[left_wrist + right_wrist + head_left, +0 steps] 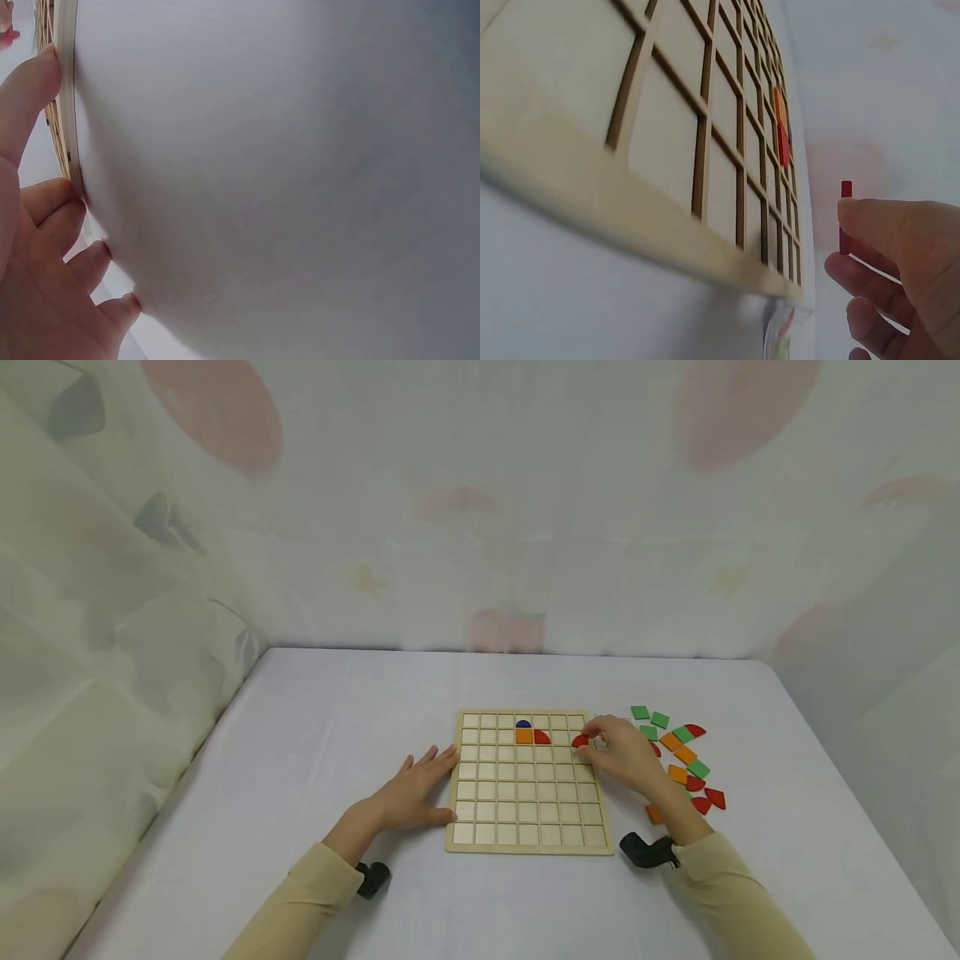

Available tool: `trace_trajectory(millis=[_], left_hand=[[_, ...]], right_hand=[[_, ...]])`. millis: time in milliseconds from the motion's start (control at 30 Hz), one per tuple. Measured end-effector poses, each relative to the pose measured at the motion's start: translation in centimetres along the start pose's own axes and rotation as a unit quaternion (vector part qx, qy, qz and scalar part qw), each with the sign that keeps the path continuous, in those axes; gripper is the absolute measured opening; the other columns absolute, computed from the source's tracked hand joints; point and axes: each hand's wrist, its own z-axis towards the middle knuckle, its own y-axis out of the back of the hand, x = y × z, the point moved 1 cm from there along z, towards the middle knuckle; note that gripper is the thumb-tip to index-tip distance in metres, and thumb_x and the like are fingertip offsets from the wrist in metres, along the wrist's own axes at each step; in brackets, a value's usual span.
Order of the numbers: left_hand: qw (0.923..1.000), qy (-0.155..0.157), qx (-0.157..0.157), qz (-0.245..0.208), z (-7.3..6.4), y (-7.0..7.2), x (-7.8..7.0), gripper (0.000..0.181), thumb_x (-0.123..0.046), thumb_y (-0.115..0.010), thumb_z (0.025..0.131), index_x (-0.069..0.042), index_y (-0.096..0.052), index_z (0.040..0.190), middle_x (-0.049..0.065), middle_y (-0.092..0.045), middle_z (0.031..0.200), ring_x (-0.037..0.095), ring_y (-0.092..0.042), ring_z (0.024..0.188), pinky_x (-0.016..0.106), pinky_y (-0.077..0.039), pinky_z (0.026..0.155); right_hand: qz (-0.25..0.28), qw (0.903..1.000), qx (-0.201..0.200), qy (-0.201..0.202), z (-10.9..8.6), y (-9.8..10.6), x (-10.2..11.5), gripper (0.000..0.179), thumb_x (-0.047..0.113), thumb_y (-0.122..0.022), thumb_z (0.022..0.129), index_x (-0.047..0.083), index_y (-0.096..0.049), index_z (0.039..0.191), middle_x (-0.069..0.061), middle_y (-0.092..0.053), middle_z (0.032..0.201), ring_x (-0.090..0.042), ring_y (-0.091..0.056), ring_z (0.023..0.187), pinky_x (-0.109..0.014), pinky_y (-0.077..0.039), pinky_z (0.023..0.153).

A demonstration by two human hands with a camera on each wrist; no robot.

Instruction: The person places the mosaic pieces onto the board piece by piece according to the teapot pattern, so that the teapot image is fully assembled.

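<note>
A wooden grid board [527, 792] lies flat on the table. My left hand [408, 793] rests at its left edge with fingers spread; in the left wrist view, the thumb and a finger touch the board's side [66, 97]. Above the board's upper right part, my right hand [630, 756] pinches a red rounded tile [580, 741]. The right wrist view shows this red tile [846, 189] edge-on, between thumb and finger. In the grid, an orange square tile [524, 736] sits below a blue rounded tile [523, 724], with a red quarter-circle tile [542, 737] to its right.
Loose green tiles [660, 719], orange tiles [685, 755] and red tiles [715, 797] are scattered right of the board, partly under the right forearm. A clear object [778, 330] stands by the board's edge. Black wrist devices [647, 852] are on both arms. Patterned cloth [480, 527] hangs behind the table.
</note>
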Motion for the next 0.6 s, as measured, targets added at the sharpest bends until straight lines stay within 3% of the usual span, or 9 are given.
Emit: trace_trajectory(millis=[200,400,533,600], left_hand=[[1.0,-0.003,-0.004,-0.001,0.0,-0.1,0.0,0.088,-0.036,-0.072,0.078,-0.008,-0.023,0.147,0.006,-0.018,0.154,0.034,-0.013,0.14,0.06,-0.009,0.109],[1.0,-0.004,-0.004,-0.004,0.0,0.0,0.0,0.088,-0.035,-0.072,0.078,-0.008,-0.024,0.146,0.006,-0.018,0.154,0.034,-0.013,0.14,0.06,-0.008,0.109],[1.0,-0.004,-0.004,-0.003,0.0,0.0,0.0,0.088,-0.036,-0.072,0.078,-0.008,-0.024,0.147,0.006,-0.018,0.154,0.033,-0.013,0.14,0.06,-0.009,0.109],[1.0,-0.005,-0.004,-0.002,0.1,0.0,0.0,0.088,-0.036,-0.071,0.078,-0.008,-0.023,0.147,0.006,-0.018,0.154,0.033,-0.013,0.14,0.06,-0.009,0.109]], right_hand=[[0.012,0.9999,0.011,-0.001,1.2,-1.4,1.3,0.022,0.021,-0.07,0.08,0.009,-0.065,0.098,-0.006,-0.065,0.096,-0.023,-0.058,0.086,-0.041,-0.049,0.076],[0.019,0.9989,0.017,0.04,2.3,-2.4,2.8,0.02,0.018,-0.068,0.082,0.009,-0.066,0.1,-0.005,-0.065,0.099,-0.025,-0.059,0.091,-0.041,-0.048,0.079],[0.016,0.9973,0.013,0.07,2.9,-3.2,3.5,0.021,0.018,-0.068,0.081,0.009,-0.066,0.1,-0.005,-0.065,0.095,-0.023,-0.058,0.087,-0.038,-0.047,0.078],[0.005,0.9967,0.007,0.081,3.2,-3.7,3.7,0.02,0.019,-0.068,0.081,0.01,-0.066,0.099,-0.003,-0.064,0.091,-0.021,-0.056,0.08,-0.034,-0.046,0.071]])
